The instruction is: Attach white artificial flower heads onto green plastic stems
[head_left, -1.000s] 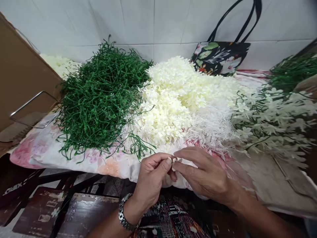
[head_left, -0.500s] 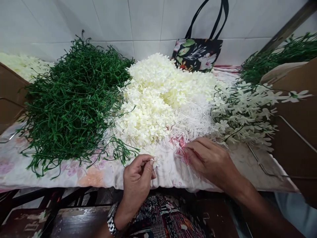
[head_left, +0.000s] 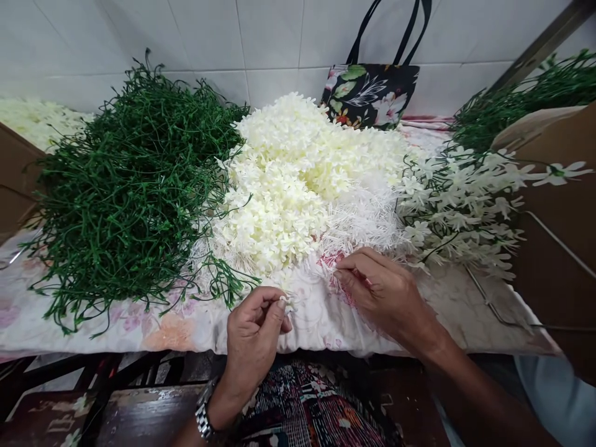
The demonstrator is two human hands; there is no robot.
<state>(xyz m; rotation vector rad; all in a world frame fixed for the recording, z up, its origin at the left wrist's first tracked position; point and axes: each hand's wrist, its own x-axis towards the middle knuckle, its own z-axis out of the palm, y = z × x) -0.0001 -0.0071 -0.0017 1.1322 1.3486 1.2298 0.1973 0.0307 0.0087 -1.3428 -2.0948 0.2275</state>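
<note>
My left hand [head_left: 256, 332] is closed in a pinch near the table's front edge, with a small white artificial flower [head_left: 287, 303] showing at its fingertips. To its right, my right hand [head_left: 379, 292] pinches a thin white plastic piece [head_left: 326, 268] at the near edge of a white pile. That pile of thin, spiky white pieces [head_left: 367, 217] lies just beyond my right hand. Behind both hands rises a heap of cream-white artificial blossoms [head_left: 279, 186]. A large tangle of green plastic stems [head_left: 135, 198] sits on the left, and a few loose stems [head_left: 226, 279] lie close to my left hand.
Assembled white flower sprays [head_left: 459, 211] lie on the right beside a brown cardboard box [head_left: 556, 248]. Another box [head_left: 16, 180] stands at far left. A black floral bag [head_left: 370, 96] leans against the tiled wall. A flowered cloth [head_left: 172, 332] covers the table.
My right hand has shifted slightly left, with the white piece in its fingers. My left hand keeps its pinch on the flower. The whole view has tilted a little.
</note>
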